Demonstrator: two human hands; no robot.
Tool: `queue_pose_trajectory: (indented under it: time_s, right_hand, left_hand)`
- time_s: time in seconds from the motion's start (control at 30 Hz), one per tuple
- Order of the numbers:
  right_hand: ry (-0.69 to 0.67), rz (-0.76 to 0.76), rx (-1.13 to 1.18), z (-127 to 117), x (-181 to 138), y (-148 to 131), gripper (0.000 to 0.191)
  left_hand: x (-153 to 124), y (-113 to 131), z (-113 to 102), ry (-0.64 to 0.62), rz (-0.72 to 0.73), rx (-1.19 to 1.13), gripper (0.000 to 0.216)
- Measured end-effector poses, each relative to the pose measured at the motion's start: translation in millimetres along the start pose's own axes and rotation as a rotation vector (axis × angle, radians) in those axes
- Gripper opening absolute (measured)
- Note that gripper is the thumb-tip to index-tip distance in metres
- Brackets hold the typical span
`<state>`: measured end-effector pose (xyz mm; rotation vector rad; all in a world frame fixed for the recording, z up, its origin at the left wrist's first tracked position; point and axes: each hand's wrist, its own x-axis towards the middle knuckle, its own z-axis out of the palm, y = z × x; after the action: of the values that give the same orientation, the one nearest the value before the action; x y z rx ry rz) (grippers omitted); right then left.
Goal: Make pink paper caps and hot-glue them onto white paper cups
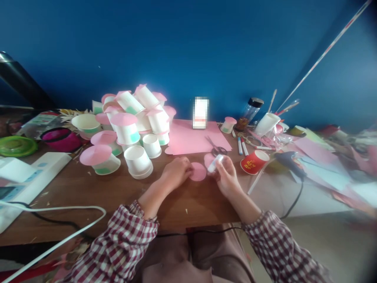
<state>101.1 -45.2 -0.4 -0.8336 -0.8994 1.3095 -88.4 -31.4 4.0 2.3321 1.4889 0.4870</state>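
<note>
On the brown tabletop (pixel 176 208), just below frame centre, a pink disc (pixel 198 171) is touched by the curled left hand (pixel 176 173), whose grip cannot be determined, while a small white item (pixel 212 166) is held in the right hand (pixel 227 177).

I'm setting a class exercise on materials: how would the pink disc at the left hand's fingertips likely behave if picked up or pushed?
The pink disc looks paper-thin, so it is probably very light. A similar disc overhangs its cup without obvious drooping, so this one may be fairly stiff. Its flat shape suggests sliding rather than rolling.
</note>
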Motion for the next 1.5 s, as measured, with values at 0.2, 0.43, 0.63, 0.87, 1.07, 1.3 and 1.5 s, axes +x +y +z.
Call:
queue_pose_trajectory:
  time_s: [0.2, 0.43, 0.63, 0.87, 1.07, 1.3, 1.5]
  right_hand:
    - [0.054, -0.036, -0.068, 3, 0, 0, 0.035]
    - [0.094, -0.096, -0.231, -4, 1, 5, 0.031]
    - [0.066, -0.166, -0.366, -9, 2, 7, 0.027]
    - [-0.011, -0.226, -0.445, -2, -3, -3, 0.022]
    - [-0.168, -0.385, -0.712, 0, -12, 1, 0.034]
    - [-0.245, -0.38, -0.847, -1, -11, 6, 0.042]
    - [-0.293, -0.372, -1.005, 3, -12, 2, 0.03]
  left_hand:
    - [-1, 0, 0, 0.004, 0.005, -0.009, 0.018]
    - [-1, 2, -1, 0.007, 0.005, -0.017, 0.016]
    - [-1, 2, -2, 0.004, 0.01, -0.001, 0.016]
    - [-1, 0, -1, -0.004, 0.007, 0.003, 0.016]
    - [0, 2, -2, -0.03, -0.039, 0.011, 0.018]
    - [1, 1, -1, -0.046, -0.031, 0.02, 0.02]
    - [1, 2, -2, -0.045, -0.022, 0.006, 0.019]
